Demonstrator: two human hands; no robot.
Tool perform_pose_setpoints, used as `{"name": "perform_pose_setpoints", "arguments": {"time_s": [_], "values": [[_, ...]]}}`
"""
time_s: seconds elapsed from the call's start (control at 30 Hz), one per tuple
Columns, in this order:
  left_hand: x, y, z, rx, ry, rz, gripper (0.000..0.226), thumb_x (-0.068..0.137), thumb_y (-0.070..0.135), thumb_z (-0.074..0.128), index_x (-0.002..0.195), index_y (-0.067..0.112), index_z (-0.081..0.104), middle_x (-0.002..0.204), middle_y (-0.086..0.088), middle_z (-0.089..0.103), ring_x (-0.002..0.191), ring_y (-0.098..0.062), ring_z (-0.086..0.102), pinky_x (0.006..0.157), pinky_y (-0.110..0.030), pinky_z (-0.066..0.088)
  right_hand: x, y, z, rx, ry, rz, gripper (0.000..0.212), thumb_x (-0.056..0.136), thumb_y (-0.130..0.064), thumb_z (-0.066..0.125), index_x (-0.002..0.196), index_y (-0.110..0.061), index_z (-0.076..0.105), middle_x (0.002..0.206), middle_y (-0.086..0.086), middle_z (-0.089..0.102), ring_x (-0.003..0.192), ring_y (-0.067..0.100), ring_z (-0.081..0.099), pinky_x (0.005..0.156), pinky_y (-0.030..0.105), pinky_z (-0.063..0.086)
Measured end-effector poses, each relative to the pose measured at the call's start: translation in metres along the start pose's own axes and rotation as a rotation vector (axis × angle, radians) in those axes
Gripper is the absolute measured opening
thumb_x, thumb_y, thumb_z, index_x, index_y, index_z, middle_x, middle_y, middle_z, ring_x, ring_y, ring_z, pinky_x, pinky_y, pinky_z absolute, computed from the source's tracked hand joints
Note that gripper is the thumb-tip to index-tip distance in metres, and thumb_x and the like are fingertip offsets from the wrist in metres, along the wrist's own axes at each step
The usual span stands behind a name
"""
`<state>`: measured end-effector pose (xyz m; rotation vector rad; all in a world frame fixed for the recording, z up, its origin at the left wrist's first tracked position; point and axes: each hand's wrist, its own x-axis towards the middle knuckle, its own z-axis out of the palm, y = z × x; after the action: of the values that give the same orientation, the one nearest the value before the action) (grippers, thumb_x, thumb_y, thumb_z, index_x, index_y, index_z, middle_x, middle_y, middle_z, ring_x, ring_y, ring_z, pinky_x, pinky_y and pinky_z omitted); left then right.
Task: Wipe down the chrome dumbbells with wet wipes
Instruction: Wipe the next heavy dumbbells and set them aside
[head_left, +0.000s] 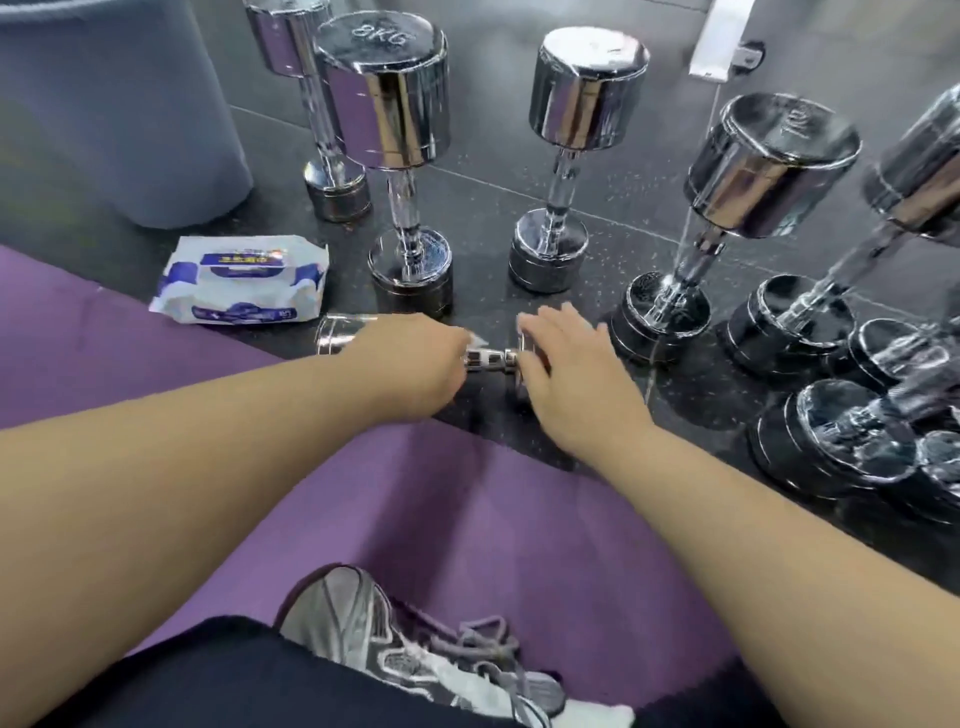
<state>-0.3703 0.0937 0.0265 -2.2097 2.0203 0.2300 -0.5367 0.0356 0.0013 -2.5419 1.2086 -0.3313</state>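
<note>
A small chrome dumbbell (485, 358) lies on its side on the dark floor just past the purple mat. My left hand (415, 358) is curled over its handle, and a white corner of a wet wipe (477, 341) pokes out from under the fingers. My right hand (571, 364) rests on the dumbbell's right head with fingers fairly straight. A white and blue pack of wet wipes (241, 280) lies to the left. Several larger chrome dumbbells stand upright behind, one marked 8KG (387, 93), another (582, 98) to its right.
A mirror on the right reflects the upright dumbbell (763, 171) and others. A grey padded cylinder (114, 104) stands at the back left. The purple mat (467, 519) covers the near floor, with my grey sneaker (415, 649) on it.
</note>
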Motion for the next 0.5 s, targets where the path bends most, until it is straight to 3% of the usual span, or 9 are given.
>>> {"name": "perform_pose_setpoints", "arguments": {"time_s": [0.07,0.13,0.23,0.3,0.4,0.5], "values": [[0.005,0.008,0.002,-0.125,-0.019,0.042,0.024,0.097,0.017,0.036,0.114,0.020,0.053,0.107,-0.012,0.066,0.084,-0.031,0.054,0.069,-0.034,0.040,-0.005,0.020,0.005,0.258,-0.021,0.113,0.062,0.099,-0.032,0.052,0.154,-0.024,0.025,0.157,-0.003,0.032,0.144,0.020,0.030,0.118,0.041,0.025],[0.015,0.006,0.003,-0.178,-0.036,0.086,0.030,0.092,0.006,0.040,0.112,0.019,0.058,0.107,-0.009,0.068,0.090,-0.030,0.058,0.077,-0.038,0.048,-0.009,0.033,0.011,0.363,-0.019,0.199,0.076,0.091,-0.037,0.061,0.154,-0.032,0.018,0.150,-0.008,0.043,0.136,0.018,0.042,0.111,0.040,0.036],[0.031,-0.004,0.002,-0.129,-0.026,0.145,0.047,0.086,-0.001,0.047,0.115,0.029,0.068,0.116,0.003,0.065,0.105,-0.023,0.061,0.090,-0.041,0.050,-0.015,0.045,0.025,0.376,-0.051,0.241,0.078,0.085,-0.039,0.068,0.151,-0.034,0.026,0.147,-0.012,0.046,0.136,0.016,0.043,0.112,0.035,0.036],[0.041,-0.011,-0.002,-0.145,-0.004,0.121,0.040,0.092,0.006,0.054,0.120,0.030,0.068,0.127,0.003,0.056,0.112,-0.020,0.058,0.095,-0.036,0.046,-0.016,0.051,0.030,0.431,-0.011,0.295,0.085,0.084,-0.037,0.071,0.154,-0.031,0.022,0.155,-0.011,0.036,0.141,0.011,0.035,0.112,0.028,0.030],[0.054,-0.008,-0.005,-0.157,0.011,0.035,0.021,0.098,0.027,0.054,0.110,0.022,0.071,0.112,-0.003,0.067,0.096,-0.024,0.059,0.080,-0.030,0.044,-0.005,0.051,0.023,0.522,0.094,0.320,0.090,0.084,-0.032,0.070,0.155,-0.034,0.014,0.159,-0.012,0.027,0.144,0.006,0.026,0.114,0.027,0.026],[0.060,0.011,0.001,-0.081,0.008,0.094,0.021,0.101,0.029,0.045,0.091,0.014,0.056,0.089,-0.007,0.063,0.080,-0.027,0.049,0.070,-0.032,0.039,0.017,0.044,0.019,0.595,0.091,0.279,0.100,0.075,-0.025,0.068,0.154,-0.040,0.009,0.158,-0.013,0.027,0.141,0.006,0.033,0.114,0.029,0.030]]}}
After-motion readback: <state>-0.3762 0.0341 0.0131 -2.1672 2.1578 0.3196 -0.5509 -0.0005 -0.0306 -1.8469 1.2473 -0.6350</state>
